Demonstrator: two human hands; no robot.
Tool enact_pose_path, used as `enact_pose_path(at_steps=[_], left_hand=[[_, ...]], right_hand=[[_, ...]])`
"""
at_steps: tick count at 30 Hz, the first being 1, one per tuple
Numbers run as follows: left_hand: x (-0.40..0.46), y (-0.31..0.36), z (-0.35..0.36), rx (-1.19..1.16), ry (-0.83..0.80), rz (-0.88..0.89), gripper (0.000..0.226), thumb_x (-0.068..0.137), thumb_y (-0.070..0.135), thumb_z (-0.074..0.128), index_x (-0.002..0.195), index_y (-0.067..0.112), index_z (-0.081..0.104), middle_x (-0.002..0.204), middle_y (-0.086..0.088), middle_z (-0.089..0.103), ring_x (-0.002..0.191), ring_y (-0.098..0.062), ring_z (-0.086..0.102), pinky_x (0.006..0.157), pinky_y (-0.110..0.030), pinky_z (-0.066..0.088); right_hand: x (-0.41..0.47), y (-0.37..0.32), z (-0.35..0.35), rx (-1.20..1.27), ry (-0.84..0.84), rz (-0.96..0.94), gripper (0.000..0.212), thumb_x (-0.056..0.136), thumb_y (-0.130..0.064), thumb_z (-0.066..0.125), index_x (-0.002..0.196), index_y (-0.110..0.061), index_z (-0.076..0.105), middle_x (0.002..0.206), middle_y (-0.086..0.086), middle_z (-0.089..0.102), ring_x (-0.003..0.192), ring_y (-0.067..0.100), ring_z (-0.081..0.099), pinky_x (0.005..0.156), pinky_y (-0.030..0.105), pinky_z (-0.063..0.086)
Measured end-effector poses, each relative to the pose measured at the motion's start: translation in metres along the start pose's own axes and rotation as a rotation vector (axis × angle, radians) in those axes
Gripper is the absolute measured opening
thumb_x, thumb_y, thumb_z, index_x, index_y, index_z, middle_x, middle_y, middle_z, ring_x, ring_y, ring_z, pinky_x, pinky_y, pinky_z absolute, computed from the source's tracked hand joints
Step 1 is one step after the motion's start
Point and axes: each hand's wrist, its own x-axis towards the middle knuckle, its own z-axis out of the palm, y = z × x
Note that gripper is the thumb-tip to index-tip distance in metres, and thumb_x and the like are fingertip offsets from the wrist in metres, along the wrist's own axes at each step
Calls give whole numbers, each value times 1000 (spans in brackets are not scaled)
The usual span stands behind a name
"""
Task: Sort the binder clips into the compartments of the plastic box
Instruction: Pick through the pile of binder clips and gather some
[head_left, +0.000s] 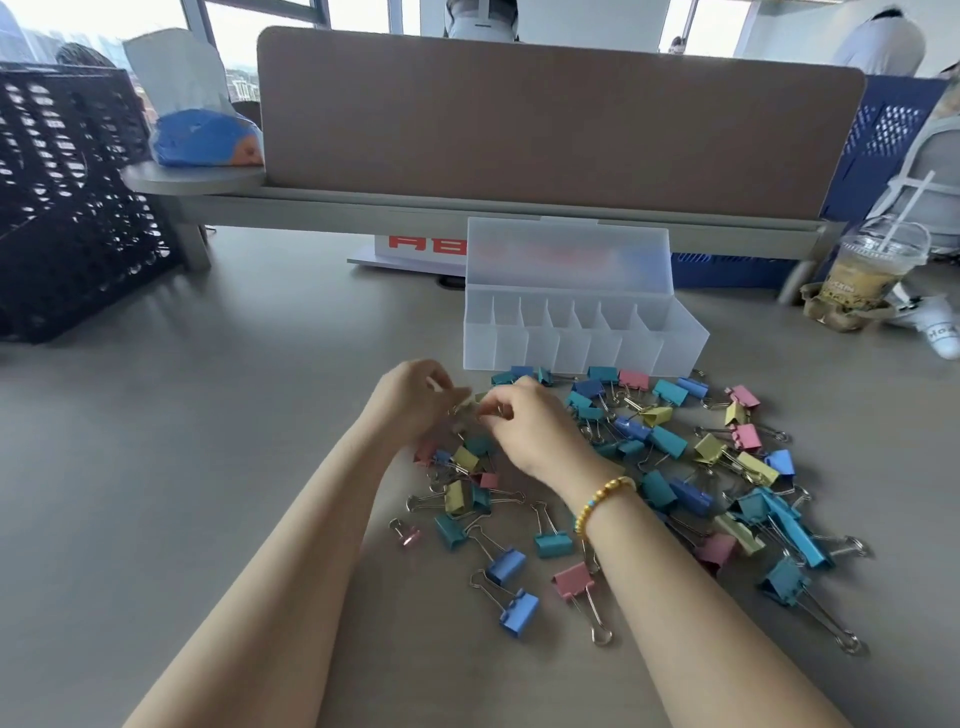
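- Pinching what looks like a pale yellow clip between them, the left hand and right hand meet above the pile, seemingly picking it out.
- Binder clips lie scattered on the desk, just before the plastic box.
- Its lid stands open; the compartments appear empty, ready for sorting.

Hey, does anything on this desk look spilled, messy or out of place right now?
Yes. The binder clips lie scattered loose on the desk in front of the plastic box, whose compartments look empty, lid open. Both hands, left and right, pinch something small at the pile's edge. The iced drink stands upright, unspilled.
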Motion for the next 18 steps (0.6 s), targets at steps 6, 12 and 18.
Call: enact_pose_path(at_steps=[6, 12, 18], left_hand=[[2, 0, 3, 172, -22, -39, 39, 76, 45, 71, 89, 14, 52, 85, -3, 58, 71, -19, 49, 52, -23, 33], [8, -6, -8, 173, -158, -67, 34, 86, 32, 64, 113, 13, 56, 109, -10, 58, 87, -22, 54, 60, -24, 38], [7, 0, -8, 200, -134, 10, 45, 85, 38, 64, 124, 20, 53, 110, -8, 56, 88, -21, 52, 76, -26, 41]], right_hand=[[5, -10, 11, -126, -21, 19, 32, 89, -37, 59, 114, -17, 62, 118, 7, 51, 111, 25, 49, 92, 35, 43], [4, 3, -13, -189, -184, 117, 39, 88, -31, 62, 123, -18, 52, 135, 4, 48, 123, 22, 47, 105, 37, 40], [-3, -4, -12, -266, -144, 80, 42, 88, -43, 58, 120, -16, 53, 127, 3, 54, 116, 23, 51, 97, 35, 42]])
